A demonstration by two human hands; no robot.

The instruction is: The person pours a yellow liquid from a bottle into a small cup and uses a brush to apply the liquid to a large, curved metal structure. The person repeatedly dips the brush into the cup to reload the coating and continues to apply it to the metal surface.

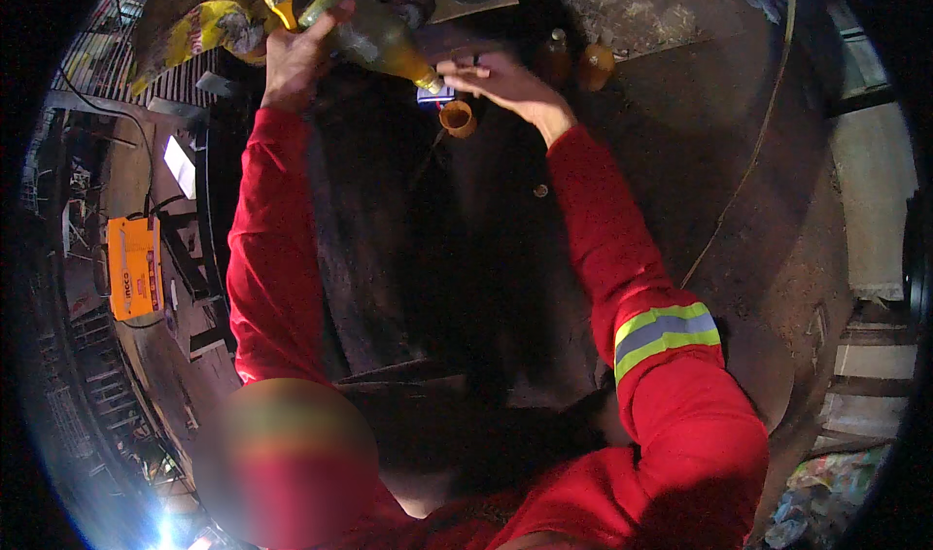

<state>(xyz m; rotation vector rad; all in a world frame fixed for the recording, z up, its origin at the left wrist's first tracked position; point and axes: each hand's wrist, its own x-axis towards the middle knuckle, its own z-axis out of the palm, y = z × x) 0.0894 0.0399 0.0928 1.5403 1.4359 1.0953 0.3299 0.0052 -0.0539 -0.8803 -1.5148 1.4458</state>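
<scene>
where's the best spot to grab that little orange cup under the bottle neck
Probably by its outer wall, pinched from the sides. The small orange cup sits upright with its mouth open upward, and the tilted bottle has its neck just over the rim, so coming from the near side, below the right hand, looks clearest.

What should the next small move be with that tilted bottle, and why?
Probably steady the tilt and line the neck up over the small orange cup. The left hand holds the yellowish bottle slanted mouth-down, the right hand is at its neck, and the cup sits just below and slightly right of the mouth.
</scene>
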